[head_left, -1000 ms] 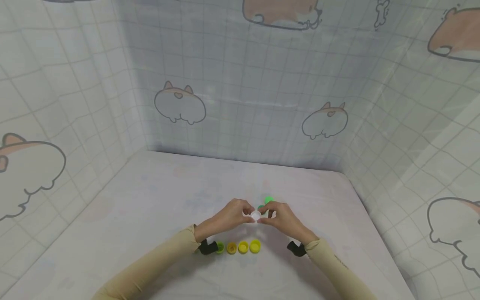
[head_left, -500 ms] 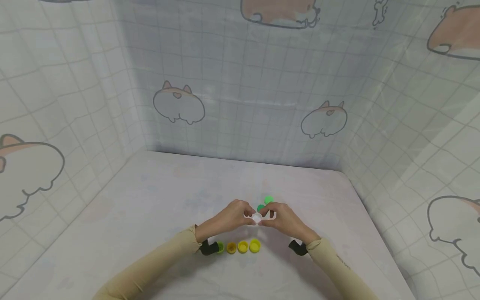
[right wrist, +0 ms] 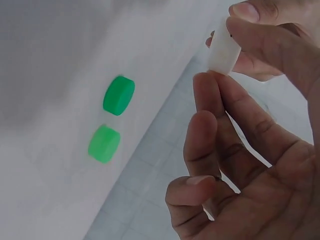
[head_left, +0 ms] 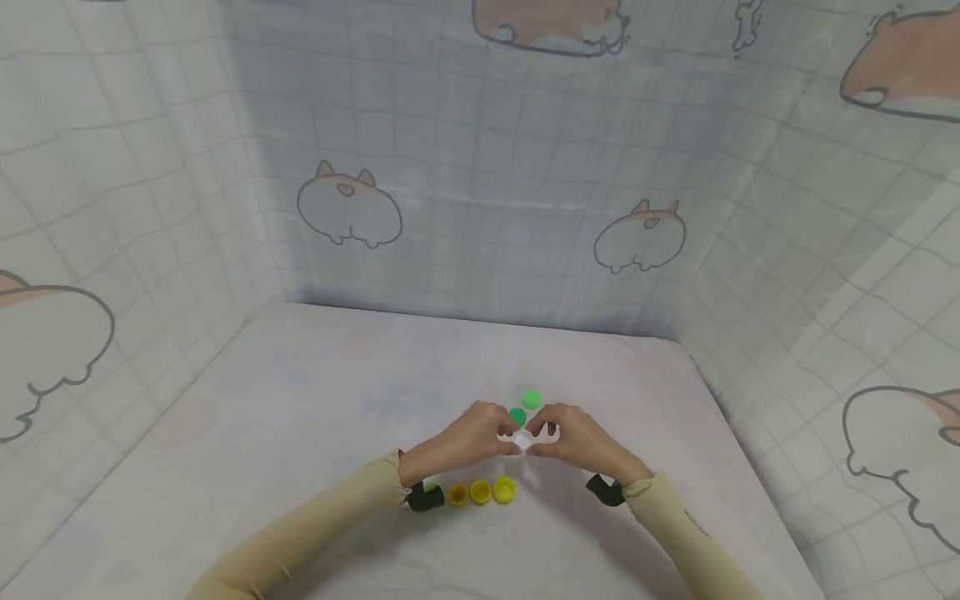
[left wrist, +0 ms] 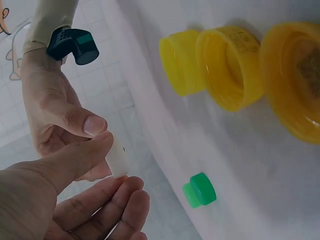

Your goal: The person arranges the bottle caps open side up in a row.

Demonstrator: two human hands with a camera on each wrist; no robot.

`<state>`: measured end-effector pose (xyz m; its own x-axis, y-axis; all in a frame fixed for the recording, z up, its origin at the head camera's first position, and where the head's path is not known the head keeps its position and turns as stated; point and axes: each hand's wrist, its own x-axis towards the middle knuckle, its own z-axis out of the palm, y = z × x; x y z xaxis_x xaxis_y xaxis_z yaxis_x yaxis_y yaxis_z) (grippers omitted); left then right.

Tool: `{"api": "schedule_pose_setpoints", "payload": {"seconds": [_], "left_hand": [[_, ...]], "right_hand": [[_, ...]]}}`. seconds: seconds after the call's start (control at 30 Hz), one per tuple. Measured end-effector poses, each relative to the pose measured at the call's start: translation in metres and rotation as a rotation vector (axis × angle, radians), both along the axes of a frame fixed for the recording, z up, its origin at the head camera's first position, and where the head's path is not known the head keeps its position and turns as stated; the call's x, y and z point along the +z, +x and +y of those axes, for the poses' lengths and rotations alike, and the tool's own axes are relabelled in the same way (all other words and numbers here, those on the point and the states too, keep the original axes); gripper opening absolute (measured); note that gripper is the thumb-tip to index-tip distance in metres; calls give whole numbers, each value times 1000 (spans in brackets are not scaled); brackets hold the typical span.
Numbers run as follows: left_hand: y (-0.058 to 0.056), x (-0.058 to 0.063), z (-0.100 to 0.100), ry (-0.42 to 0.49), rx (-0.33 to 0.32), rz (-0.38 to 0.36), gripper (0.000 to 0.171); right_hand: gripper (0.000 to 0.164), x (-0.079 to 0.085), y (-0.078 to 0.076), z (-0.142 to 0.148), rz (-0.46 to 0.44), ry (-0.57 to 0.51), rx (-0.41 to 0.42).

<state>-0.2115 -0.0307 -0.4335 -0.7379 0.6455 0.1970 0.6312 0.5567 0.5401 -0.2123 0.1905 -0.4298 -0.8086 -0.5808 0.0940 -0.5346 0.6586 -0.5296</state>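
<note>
A small white bottle cap (head_left: 522, 441) is pinched between the fingertips of both hands above the table. My left hand (head_left: 477, 435) holds its left side, and my right hand (head_left: 576, 439) holds its right side. In the left wrist view, the white cap (left wrist: 117, 156) is seen edge-on between thumb and fingers. The right wrist view also shows the cap (right wrist: 224, 47) from its side, with a tiny dark dot on it. Just beyond the hands lie a dark green cap (head_left: 517, 416) and a light green cap (head_left: 532, 399).
Nearer the body, a row holds a bright yellow cap (head_left: 504, 490), a yellow cap (head_left: 481, 492) and an amber cap (head_left: 457, 494), hollow sides up. A greenish cap (head_left: 430, 485) is mostly hidden by the left wrist camera (head_left: 426, 498). Patterned curtains (head_left: 465, 208) surround the table.
Both hands have shifted slightly right and toward the body, still pinching the white cap. The dark green cap shows more fully now. The head view has turned a little.
</note>
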Motion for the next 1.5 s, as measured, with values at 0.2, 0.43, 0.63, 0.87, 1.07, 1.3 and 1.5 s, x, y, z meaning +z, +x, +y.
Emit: {"api": "schedule_pose_setpoints", "payload": {"seconds": [0.2, 0.43, 0.63, 0.87, 1.07, 1.3, 1.5], "left_hand": [[1, -3, 5, -82, -6, 67, 23], [8, -11, 14, -125, 12, 18, 24], [18, -20, 20, -157, 25, -15, 26], [26, -25, 24, -219, -14, 7, 24], [28, -29, 27, -281, -24, 42, 22], [28, -30, 28, -304, -21, 43, 24], [29, -30, 27, -305, -26, 23, 22]], "right_hand": [[22, 0, 1, 2, -1, 54, 22], [23, 1, 5, 2, -82, 121, 73], [24, -3, 9, 4, -153, 177, 108], [26, -10, 13, 3, -194, 220, 126], [27, -13, 16, 0, -202, 250, 133], [28, -14, 17, -3, -184, 279, 132], [27, -16, 18, -4, -199, 275, 137]]}}
